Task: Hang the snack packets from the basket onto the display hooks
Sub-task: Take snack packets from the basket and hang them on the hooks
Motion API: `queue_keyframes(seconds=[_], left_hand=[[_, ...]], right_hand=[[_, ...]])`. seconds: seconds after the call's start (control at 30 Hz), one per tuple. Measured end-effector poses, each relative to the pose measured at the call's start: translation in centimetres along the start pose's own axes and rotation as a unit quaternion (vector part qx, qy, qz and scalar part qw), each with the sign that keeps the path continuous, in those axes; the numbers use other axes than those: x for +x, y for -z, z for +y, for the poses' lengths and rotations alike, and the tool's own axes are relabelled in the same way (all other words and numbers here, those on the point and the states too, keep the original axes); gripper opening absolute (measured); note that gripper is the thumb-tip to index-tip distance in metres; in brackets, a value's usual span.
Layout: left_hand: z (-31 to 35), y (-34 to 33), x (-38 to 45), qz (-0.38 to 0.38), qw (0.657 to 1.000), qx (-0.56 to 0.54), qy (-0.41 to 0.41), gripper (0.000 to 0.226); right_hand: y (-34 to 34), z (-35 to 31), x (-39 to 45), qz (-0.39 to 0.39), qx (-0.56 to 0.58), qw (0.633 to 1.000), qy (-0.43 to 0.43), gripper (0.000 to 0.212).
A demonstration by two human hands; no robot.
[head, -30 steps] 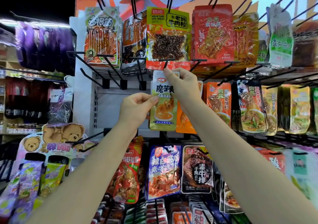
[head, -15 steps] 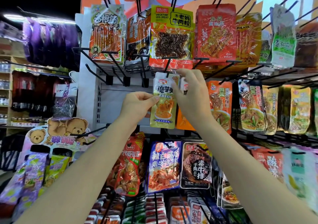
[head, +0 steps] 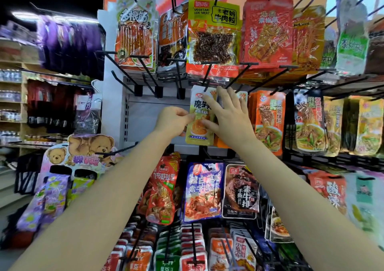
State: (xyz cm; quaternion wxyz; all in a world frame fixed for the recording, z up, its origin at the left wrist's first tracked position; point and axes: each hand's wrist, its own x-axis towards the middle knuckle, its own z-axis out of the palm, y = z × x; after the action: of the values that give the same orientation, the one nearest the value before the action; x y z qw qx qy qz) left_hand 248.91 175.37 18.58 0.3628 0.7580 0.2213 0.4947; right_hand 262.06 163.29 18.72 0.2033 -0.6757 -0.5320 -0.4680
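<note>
Left hand point(head: 173, 119) is pinching the left edge of the yellow-green konjac snack packet point(head: 199, 123); right hand point(head: 227, 114), at its 3 o'clock, is lying open with straight fingers across the front. Packet, white-topped with an orange bowl picture, is hanging near center on a black display hook point(head: 206, 77). Vegetarian meat packet point(head: 214, 40) at 12 o'clock beyond.

"VEGETARIAN MEAT" on yellow packet point(head: 214, 40)
</note>
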Motion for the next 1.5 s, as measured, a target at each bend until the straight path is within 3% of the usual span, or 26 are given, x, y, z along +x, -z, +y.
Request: queue_keyframes(seconds=[0.1,0.17,0.3,0.43,0.5,0.6,0.7,0.83,0.97,1.07,1.13,1.37,1.43,1.5], left_hand=[[0.5,0.9,-1.3,0.012,0.992,0.119,-0.045,0.027],[0.9,1.6,-3.0,0.067,0.966,0.223,-0.113,0.040],[2.2,0.0,-9.3,0.114,0.929,0.169,-0.310,0.043],[1.5,-7.1,-15.8,0.037,0.904,0.073,-0.419,0.032],[-0.3,-12.1,-19.0,-0.010,0.892,0.045,-0.451,0.030],[-3.2,-20.6,-24.3,-0.105,0.896,0.006,-0.432,0.031],[-6.8,-29.2,-30.4,-0.234,0.897,0.026,-0.375,0.031],[-12.8,-38.3,-39.6,-0.414,0.847,0.070,-0.326,0.041],[-17.4,-42.9,-48.0,-0.553,0.777,0.111,-0.280,0.054],[-20.1,-44.1,-52.5,-0.630,0.711,0.151,-0.272,0.071],[-21.2,-44.3,-54.1,-0.645,0.689,0.174,-0.280,0.080],[-21.4,-46.6,-54.7,-0.642,0.675,0.204,-0.300,0.087],[-20.9,-47.6,-54.8,-0.648,0.671,0.205,-0.296,0.086],[-20.4,-48.3,-54.8,-0.652,0.668,0.202,-0.295,0.083]], right_hand=[[0.9,0.3,-1.1,0.033,0.049,0.998,0.010,0.061],[2.1,0.5,-2.7,0.087,0.085,0.992,0.019,0.055],[5.4,1.3,-9.3,0.156,0.154,0.976,-0.003,0.045],[7.3,3.8,-20.1,0.168,0.140,0.974,-0.054,0.033],[7.1,5.9,-26.5,0.137,0.092,0.981,-0.098,0.031],[6.1,9.6,-37.0,0.027,0.029,0.981,-0.188,0.029],[5.6,12.2,-48.3,-0.064,-0.009,0.958,-0.280,0.025],[6.2,13.1,-62.2,-0.163,-0.038,0.899,-0.405,0.021],[7.1,12.1,-73.3,-0.261,-0.078,0.828,-0.490,0.025],[7.0,11.1,-79.0,-0.336,-0.028,0.747,-0.573,0.037],[6.6,10.9,-82.1,-0.375,0.003,0.691,-0.618,0.044],[5.7,11.9,-87.0,-0.465,-0.022,0.516,-0.719,0.071],[4.9,11.7,-87.6,-0.493,-0.003,0.488,-0.720,0.072],[4.1,11.6,-87.7,-0.518,0.005,0.494,-0.698,0.063]])
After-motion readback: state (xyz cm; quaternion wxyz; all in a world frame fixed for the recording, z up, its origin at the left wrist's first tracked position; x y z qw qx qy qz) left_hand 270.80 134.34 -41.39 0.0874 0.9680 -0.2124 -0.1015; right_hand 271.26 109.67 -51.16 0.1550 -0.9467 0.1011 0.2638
